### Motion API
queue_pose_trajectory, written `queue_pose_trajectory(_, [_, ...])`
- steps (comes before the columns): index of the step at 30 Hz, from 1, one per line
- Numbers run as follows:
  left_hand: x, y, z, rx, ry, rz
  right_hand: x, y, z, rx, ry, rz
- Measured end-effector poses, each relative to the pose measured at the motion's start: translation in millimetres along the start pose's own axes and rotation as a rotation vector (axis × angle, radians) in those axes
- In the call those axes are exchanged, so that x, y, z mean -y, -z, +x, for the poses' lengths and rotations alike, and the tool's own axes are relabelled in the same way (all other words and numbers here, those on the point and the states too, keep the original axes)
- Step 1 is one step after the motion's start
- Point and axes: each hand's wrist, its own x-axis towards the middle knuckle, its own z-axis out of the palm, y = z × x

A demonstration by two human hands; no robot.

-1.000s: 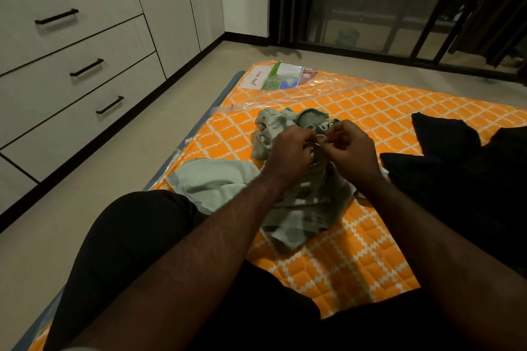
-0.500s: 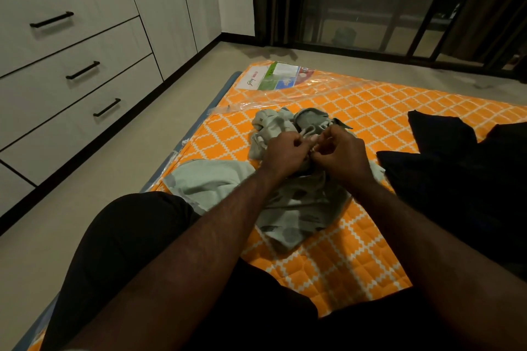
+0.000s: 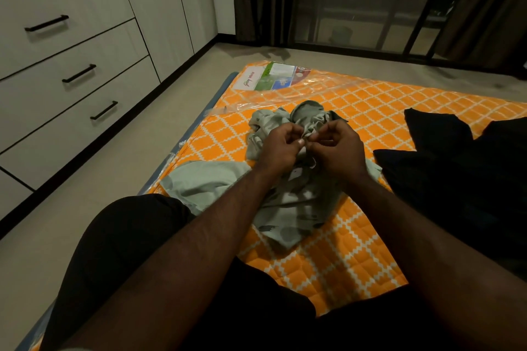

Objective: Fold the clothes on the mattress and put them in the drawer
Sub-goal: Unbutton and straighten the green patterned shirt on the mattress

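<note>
A crumpled pale green patterned shirt [image 3: 288, 208] lies on the orange and white mattress [image 3: 336, 262] in front of me. My left hand [image 3: 281, 148] and my right hand [image 3: 338, 151] meet over its upper part, each pinching a bunched bit of the fabric between thumb and fingers. A black garment [image 3: 456, 177] lies spread on the mattress to the right. The white drawer unit [image 3: 71, 71] with black handles stands against the left wall, all its drawers closed.
My legs in dark trousers [image 3: 119, 259] fill the lower view. A strip of beige floor [image 3: 94, 179] separates mattress and drawers. A plastic wrap with a label [image 3: 271, 78] covers the mattress's far corner. Dark curtains and a glass door [image 3: 370, 0] stand behind.
Both hands stay at the same spot on the shirt, fingers working the fabric slightly. The camera view has shifted a little.
</note>
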Motion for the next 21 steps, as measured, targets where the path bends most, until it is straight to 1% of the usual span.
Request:
queue_pose_trajectory(2, [-2, 0, 0, -0.063, -0.012, 0.006, 0, -1, 0, -0.035, -0.02, -0.013])
queue_pose_trajectory(4, [-4, 3, 2, -0.111, -0.015, -0.028, 1, -2, -1, -0.053, -0.098, 0.014])
queue_pose_trajectory(5, [-5, 5, 3, -0.114, -0.008, -0.064, 3, -1, -2, -0.028, -0.151, 0.019])
queue_pose_trajectory(6, [-7, 8, 4, -0.111, 0.01, -0.11, 5, 1, -2, 0.029, -0.211, 0.015])
queue_pose_trajectory(8, [-6, 12, 7, -0.132, 0.052, -0.16, 9, 7, -6, 0.21, -0.346, 0.008])
queue_pose_trajectory(9, [-6, 15, 7, -0.163, 0.052, -0.129, 12, 9, -8, 0.299, -0.406, -0.008])
queue_pose_trajectory(10, [-5, 19, 8, -0.198, 0.034, -0.04, 14, 10, -10, 0.37, -0.44, -0.04])
queue_pose_trajectory(12, [-9, 27, 8, -0.234, -0.061, 0.232, 15, 9, -13, 0.453, -0.454, -0.11])
queue_pose_trajectory(13, [-12, 32, 8, -0.216, -0.116, 0.374, 16, 8, -14, 0.47, -0.455, -0.116])
queue_pose_trajectory(14, [-17, 36, 9, -0.163, -0.141, 0.501, 15, 7, -14, 0.476, -0.459, -0.11])
queue_pose_trajectory(15, [-23, 41, 10, -0.072, -0.12, 0.605, 16, 7, -14, 0.478, -0.466, -0.103])
queue_pose_trajectory(19, [-42, 50, 11, 0.416, 0.094, 0.85, 15, 8, -10, 0.453, -0.471, 0.016])
queue_pose_trajectory(20, [-42, 49, 9, 0.48, 0.099, 0.921, 16, 8, -10, 0.435, -0.46, 0.047])
queue_pose_trajectory(21, [-39, 47, 8, 0.496, 0.079, 0.968, 17, 9, -9, 0.415, -0.443, 0.072])
